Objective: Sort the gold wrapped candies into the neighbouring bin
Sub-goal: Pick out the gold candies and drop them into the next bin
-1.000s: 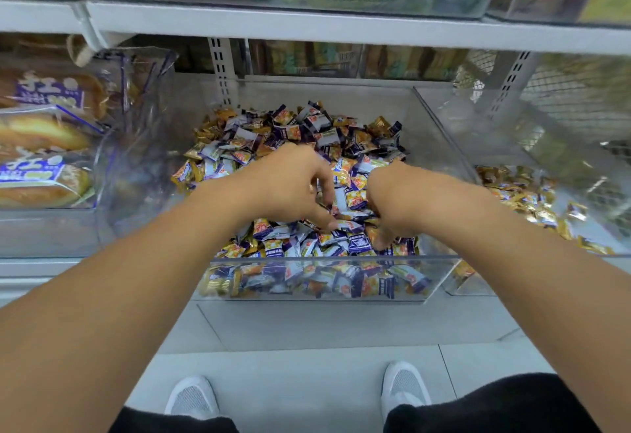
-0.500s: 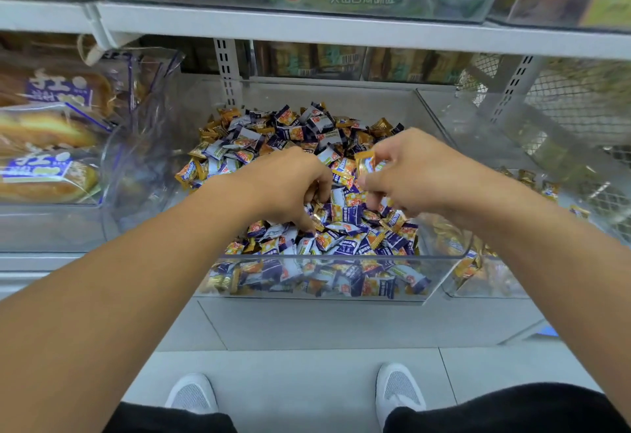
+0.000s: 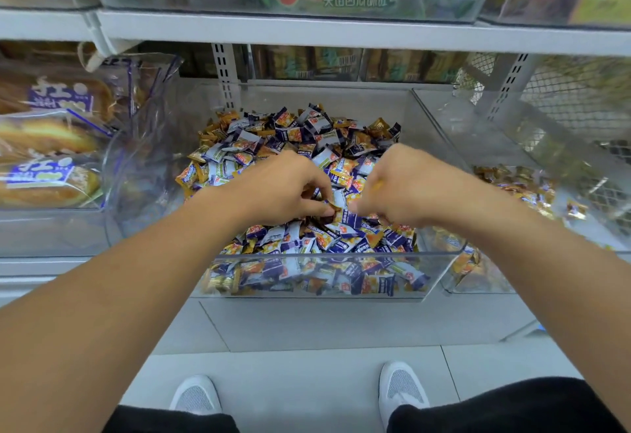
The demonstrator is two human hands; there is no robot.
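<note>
both hands sit mid-frame over the clear bin [image 3: 317, 255] of candies [image 3: 300, 145]. left hand [image 3: 280, 186] pinches a gold candy [image 3: 333, 208]. right hand [image 3: 406, 183] fingers are curled; can't tell what they hold.

Both bare forearms reach forward and converge toward the middle. The left hand [image 3: 283, 190] is seen from the back, its fingers curled downward and the thumb stretched toward the other hand, its tip meeting the fingertips in a pinch. The right hand [image 3: 406, 186] is also back-up, fingers curled under and knuckles raised. The two hands sit close together, nearly touching at the fingertips.
</note>
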